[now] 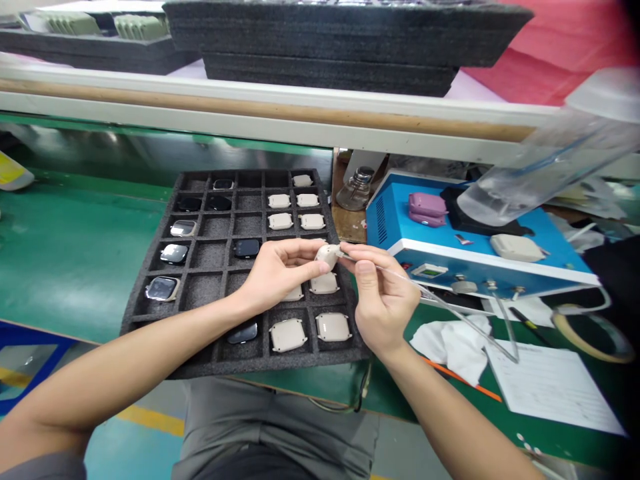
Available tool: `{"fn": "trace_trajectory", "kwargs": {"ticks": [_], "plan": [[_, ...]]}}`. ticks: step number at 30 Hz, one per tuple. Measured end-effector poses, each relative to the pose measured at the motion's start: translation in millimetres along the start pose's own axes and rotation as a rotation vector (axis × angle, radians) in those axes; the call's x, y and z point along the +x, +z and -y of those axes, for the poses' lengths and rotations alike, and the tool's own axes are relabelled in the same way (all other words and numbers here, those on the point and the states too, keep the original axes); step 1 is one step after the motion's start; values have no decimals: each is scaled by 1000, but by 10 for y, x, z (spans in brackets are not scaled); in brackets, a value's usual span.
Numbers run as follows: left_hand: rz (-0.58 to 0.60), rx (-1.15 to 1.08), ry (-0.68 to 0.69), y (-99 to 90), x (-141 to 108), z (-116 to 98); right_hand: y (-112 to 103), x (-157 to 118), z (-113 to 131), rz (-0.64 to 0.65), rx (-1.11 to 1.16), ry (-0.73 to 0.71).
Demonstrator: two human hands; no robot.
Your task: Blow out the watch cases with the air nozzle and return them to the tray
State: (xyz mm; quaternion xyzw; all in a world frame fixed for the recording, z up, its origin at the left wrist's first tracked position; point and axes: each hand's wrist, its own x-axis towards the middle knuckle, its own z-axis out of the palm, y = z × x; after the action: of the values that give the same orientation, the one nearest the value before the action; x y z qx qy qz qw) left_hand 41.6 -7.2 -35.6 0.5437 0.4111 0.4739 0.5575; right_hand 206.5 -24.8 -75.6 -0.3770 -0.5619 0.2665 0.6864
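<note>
A small beige watch case (327, 256) is pinched between the thumb and fingers of my left hand (280, 272), above a black foam tray (204, 265). My right hand (383, 293) is closed around a thin tool with a clear tube (440, 305), its tip touching or very near the case's right side. Beige cases (289, 335) fill pockets in the tray's two right columns. Dark-faced watch pieces (174, 253) lie in several pockets further left. My left hand hides some middle pockets.
On the right stands a blue machine (390, 217) carrying purple cases (427, 208), a beige case and a clear cylinder. A glass bottle (356, 190), white cloth (453, 347) and paper (555, 383) are nearby. A shelf (250, 107) with foam trays crosses the back.
</note>
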Motion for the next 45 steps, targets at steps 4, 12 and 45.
{"fn": "trace_trajectory", "kwargs": {"ticks": [4,12,45], "plan": [[-5,18,-9,-4,5,-29,1,16,-6,11,-8,3],[-37,27,-26,-17,32,-31,1,59,-25,42,-15,-9],[-44,14,-16,-17,24,-49,12,68,-27,44,44,-51]]}}
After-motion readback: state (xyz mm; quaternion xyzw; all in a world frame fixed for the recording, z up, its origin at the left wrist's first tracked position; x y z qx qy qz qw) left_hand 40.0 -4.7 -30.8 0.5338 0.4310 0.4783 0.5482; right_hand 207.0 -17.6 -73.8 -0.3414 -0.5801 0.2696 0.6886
